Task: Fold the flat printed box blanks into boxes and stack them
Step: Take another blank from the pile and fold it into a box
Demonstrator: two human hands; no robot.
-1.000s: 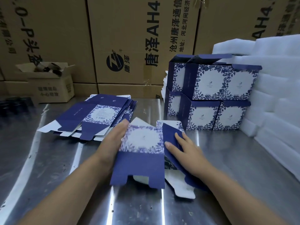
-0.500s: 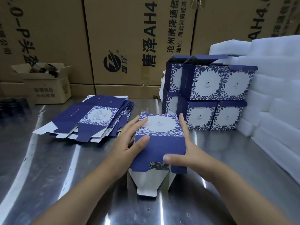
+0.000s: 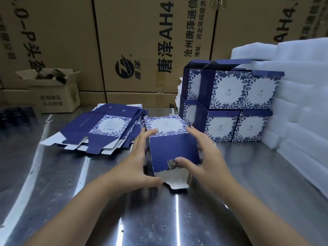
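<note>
Head view — half-folded box (image 3: 173, 150) between both hands (image 3: 140, 162) (image 3: 207, 162)

Half-formed box (image 3: 173, 150) held between both hands; whether its white bottom flap touches metal table (image 3: 71, 192), cannot tell. Left hand (image 3: 140, 157) grips left side, thumb near white flap. Right hand (image 3: 207, 157) grips right side, thumb on blue front panel's lower edge. Left of grip: fanned pile of flat blanks (image 3: 106, 128). Beyond grip, rightward: folded boxes (image 3: 229, 96) stacked two high against white foam sheets (image 3: 301, 103). Behind: brown cartons (image 3: 142, 41).
</note>
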